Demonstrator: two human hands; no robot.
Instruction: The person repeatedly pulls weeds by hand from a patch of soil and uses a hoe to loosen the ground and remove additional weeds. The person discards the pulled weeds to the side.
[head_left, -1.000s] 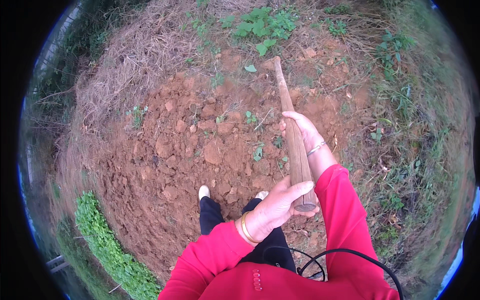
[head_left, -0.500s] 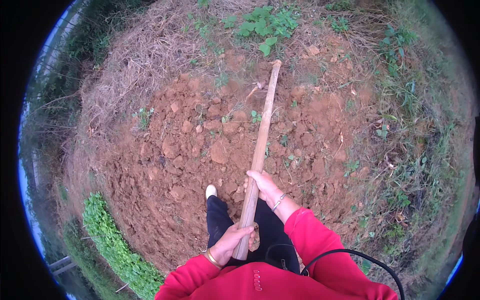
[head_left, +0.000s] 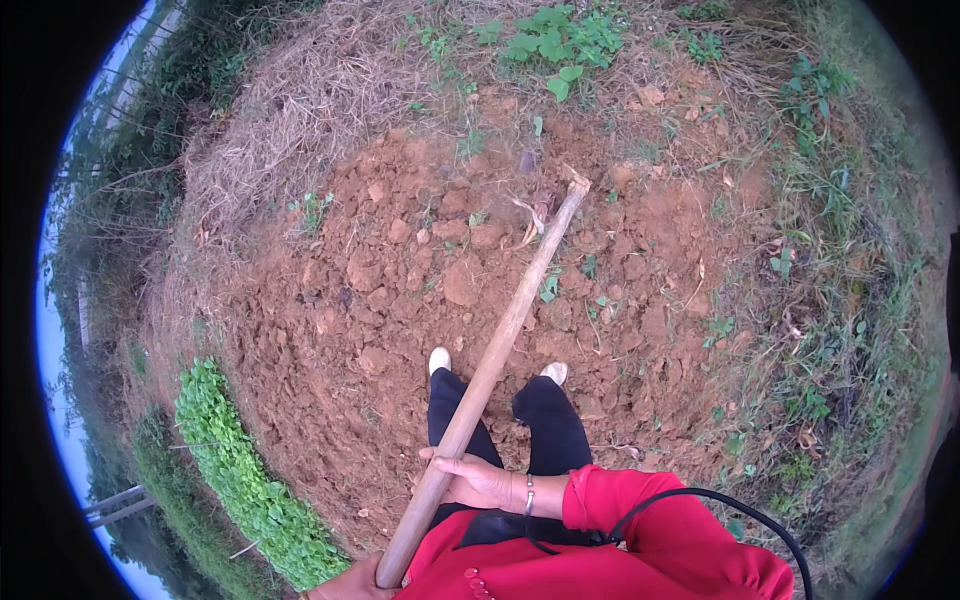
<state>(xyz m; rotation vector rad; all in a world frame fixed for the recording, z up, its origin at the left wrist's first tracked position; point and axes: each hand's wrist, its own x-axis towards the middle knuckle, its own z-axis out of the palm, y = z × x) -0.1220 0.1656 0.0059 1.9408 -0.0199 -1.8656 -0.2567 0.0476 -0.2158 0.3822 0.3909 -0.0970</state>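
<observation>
A long-handled hoe (head_left: 500,340) slants across the view, its worn wooden handle running from the lower left up to the right. At its far end, over the red soil, the metal head is hard to make out. My right hand (head_left: 476,482), with a silver bracelet at the wrist, is closed around the lower part of the handle. At the bottom edge my left hand (head_left: 352,582) grips the butt of the handle and is partly cut off by the frame. Beside the hoe's far end lies a pale, dry uprooted stalk (head_left: 533,216).
Clods of red soil (head_left: 460,283) surround my light-coloured shoes (head_left: 553,372). Dry straw (head_left: 300,130) covers the far left bank, and a leafy green plant (head_left: 560,40) grows at the far edge. A bright green crop row (head_left: 240,490) lies left, weeds (head_left: 810,400) right.
Both hands have drawn the hoe back toward my body, its butt swinging left and down. Its far end has come nearer and slightly right. A second shoe now shows.
</observation>
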